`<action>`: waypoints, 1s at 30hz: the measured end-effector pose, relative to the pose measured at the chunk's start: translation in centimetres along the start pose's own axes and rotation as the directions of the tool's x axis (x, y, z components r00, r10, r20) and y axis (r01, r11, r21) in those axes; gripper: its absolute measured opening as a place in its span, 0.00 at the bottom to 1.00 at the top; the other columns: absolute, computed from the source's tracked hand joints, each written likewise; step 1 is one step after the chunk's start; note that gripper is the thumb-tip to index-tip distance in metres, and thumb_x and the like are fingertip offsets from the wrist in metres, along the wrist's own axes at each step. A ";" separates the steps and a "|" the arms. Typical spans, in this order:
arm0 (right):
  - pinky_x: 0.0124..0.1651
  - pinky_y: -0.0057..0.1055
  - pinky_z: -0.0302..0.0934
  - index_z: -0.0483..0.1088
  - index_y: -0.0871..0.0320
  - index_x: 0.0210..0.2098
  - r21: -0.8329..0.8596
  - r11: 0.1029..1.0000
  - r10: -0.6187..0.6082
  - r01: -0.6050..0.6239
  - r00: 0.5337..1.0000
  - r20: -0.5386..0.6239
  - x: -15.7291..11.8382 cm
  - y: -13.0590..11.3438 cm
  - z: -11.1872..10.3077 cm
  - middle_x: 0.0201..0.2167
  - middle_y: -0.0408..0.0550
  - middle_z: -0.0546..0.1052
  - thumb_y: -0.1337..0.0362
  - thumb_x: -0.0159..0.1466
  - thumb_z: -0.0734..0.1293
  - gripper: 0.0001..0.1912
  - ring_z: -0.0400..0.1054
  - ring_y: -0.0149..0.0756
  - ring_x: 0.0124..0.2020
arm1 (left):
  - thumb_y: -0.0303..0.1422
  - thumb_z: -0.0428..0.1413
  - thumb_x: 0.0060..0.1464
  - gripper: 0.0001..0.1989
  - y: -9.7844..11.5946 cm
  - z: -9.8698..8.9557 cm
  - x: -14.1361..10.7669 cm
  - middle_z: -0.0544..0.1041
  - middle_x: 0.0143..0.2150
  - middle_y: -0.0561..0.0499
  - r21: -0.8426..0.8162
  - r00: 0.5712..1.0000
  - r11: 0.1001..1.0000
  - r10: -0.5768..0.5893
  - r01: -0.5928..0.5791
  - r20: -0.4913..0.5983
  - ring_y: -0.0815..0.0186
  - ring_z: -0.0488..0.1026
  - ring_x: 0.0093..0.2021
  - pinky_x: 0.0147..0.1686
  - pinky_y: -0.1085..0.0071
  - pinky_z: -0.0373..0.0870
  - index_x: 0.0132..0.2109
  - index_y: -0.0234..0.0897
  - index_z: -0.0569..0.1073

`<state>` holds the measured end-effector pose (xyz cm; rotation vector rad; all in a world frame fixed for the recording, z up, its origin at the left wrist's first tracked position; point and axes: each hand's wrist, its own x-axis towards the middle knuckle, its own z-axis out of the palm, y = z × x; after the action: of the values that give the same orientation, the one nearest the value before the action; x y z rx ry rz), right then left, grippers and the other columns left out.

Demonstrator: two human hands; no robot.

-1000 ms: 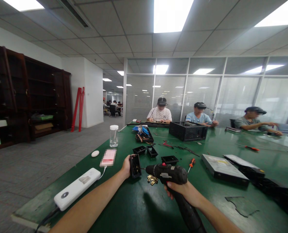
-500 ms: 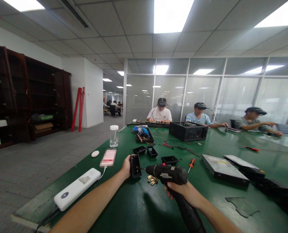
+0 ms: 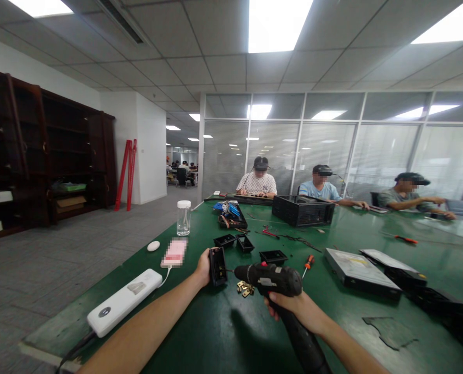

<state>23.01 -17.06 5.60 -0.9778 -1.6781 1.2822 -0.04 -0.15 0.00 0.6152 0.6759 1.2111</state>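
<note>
Green tabletop (image 3: 200, 332) spreads below; over the last second neither grip visibly shifts, so work seems steady at one spot: left hand (image 3: 203, 268) gripping a black housing (image 3: 217, 267) beside brass pieces (image 3: 247, 292), right hand (image 3: 299, 307) closed around a drill (image 3: 272, 279) aimed at it.

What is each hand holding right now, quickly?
Left hand: closed on a small black open box.
Right hand: closed around the handle of a black power drill.
</note>
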 end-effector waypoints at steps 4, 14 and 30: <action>0.29 0.30 0.60 0.68 0.64 0.31 -0.025 1.000 0.010 -0.010 1.000 -0.001 0.0 0.1 -0.1 0.21 0.46 0.70 0.53 0.55 0.62 0.18 0.64 0.30 0.22 | 0.39 0.45 0.48 0.13 0.0 0.0 0.0 0.68 0.19 0.53 -0.006 1.000 1.000 0.005 -0.005 -0.014 0.65 0.66 0.18 0.22 0.69 0.62 0.30 0.36 0.69; 0.29 0.31 0.60 0.68 0.65 0.30 -0.012 0.999 0.030 -0.030 1.000 -0.009 0.0 -0.1 0.0 0.21 0.47 0.70 0.52 0.54 0.62 0.19 0.64 0.31 0.23 | 0.39 0.46 0.47 0.12 -0.1 0.0 0.1 0.68 0.19 0.52 -0.005 1.000 1.000 0.014 -0.014 0.013 0.65 0.67 0.18 0.22 0.69 0.62 0.30 0.36 0.69; 0.29 0.31 0.60 0.69 0.64 0.30 -0.006 1.000 0.012 -0.012 1.000 -0.007 -0.1 0.0 0.0 0.22 0.47 0.70 0.53 0.54 0.62 0.18 0.64 0.30 0.23 | 0.39 0.46 0.46 0.12 -0.2 -0.3 0.4 0.67 0.18 0.53 -0.003 1.000 1.000 0.003 -0.003 0.027 0.65 0.66 0.18 0.21 0.70 0.61 0.30 0.36 0.69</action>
<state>22.99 -17.14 5.62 -0.9959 -1.6741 1.2814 -0.05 0.25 -0.42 0.6289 0.6506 1.2049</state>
